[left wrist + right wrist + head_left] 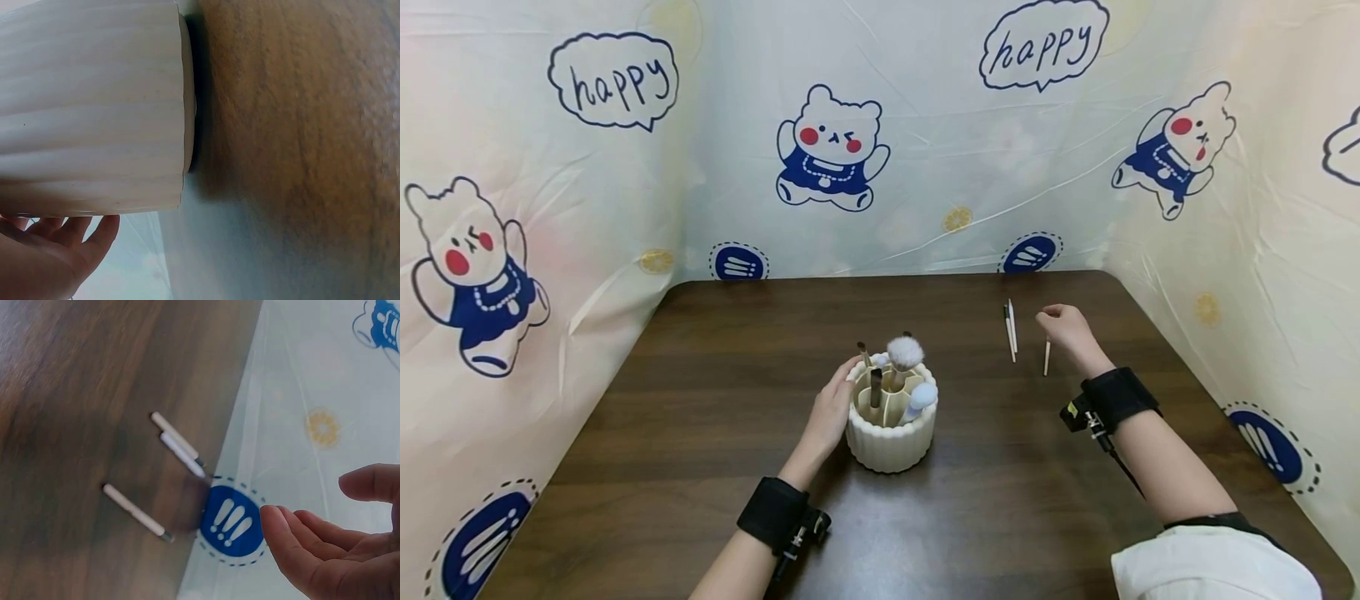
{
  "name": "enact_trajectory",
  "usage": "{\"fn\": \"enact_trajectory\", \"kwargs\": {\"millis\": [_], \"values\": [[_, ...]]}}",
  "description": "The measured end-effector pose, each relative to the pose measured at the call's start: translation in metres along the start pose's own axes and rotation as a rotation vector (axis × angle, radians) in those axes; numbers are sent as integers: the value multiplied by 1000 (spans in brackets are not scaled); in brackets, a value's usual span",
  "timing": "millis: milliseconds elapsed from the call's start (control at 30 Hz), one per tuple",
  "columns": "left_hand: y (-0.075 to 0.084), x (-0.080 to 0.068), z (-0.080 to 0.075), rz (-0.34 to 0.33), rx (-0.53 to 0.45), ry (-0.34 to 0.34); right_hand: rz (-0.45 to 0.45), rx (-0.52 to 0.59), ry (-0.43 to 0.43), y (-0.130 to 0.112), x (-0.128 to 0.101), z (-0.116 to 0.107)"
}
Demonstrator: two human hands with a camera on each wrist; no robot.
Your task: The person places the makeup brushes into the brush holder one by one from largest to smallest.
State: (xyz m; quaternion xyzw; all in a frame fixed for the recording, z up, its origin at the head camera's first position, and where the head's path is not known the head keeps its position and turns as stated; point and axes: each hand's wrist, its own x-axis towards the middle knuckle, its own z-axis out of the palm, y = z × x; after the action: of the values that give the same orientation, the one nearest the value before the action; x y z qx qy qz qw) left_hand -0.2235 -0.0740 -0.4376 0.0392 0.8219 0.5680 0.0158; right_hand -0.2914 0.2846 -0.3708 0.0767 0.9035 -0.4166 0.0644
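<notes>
Brush holder (891, 437): a cream, ribbed round pot with dividers inside, standing upright on the desk (715, 400), held at its left side by the left hand.
Left hand (829, 414): its fingers lie fairly straight against the holder's wall and up to its rim; the grip is spread flat on the pot, not curled round it. The left wrist view shows the ribbed wall (94, 106) close above the fingertips (100, 234).
Brushes in the holder: a fluffy white powder brush (904, 353), a pale blue sponge-tipped one (922, 396) and a dark-headed brush (876, 386) stand just beyond the left hand's fingers.
Right hand (1064, 326): well to the right of the holder, above the desk, fingers loosely curled and holding nothing; the right wrist view shows its grip relaxed and apart (331, 544).
Single slim brush (1047, 356): lies on the desk just below the right hand.
Pair of slim brushes (1011, 330): side by side, near the left of the right hand.
Backdrop (925, 150): printed sheet with bears and "happy" bubbles, around the desk.
</notes>
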Motion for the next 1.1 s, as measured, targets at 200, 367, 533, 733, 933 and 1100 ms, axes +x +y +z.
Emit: {"fn": "enact_trajectory", "kwargs": {"millis": [200, 367, 533, 733, 933, 1100], "values": [[0, 0, -1, 4, -1, 2, 10, -8, 34, 9, 4, -2], [0, 0, -1, 2, -5, 7, 19, -31, 72, 16, 9, -1], [-1, 0, -1, -5, -4, 0, 36, -49, 110, 27, 16, 0], [-1, 0, -1, -10, -3, 4, 69, -78, 122, 43, 29, 2], [-1, 0, 0, -12, -6, 16, 82, -164, 217, 57, 42, 7], [0, -1, 0, -9, -4, 18, 156, -223, 259, 61, 51, 12]]}}
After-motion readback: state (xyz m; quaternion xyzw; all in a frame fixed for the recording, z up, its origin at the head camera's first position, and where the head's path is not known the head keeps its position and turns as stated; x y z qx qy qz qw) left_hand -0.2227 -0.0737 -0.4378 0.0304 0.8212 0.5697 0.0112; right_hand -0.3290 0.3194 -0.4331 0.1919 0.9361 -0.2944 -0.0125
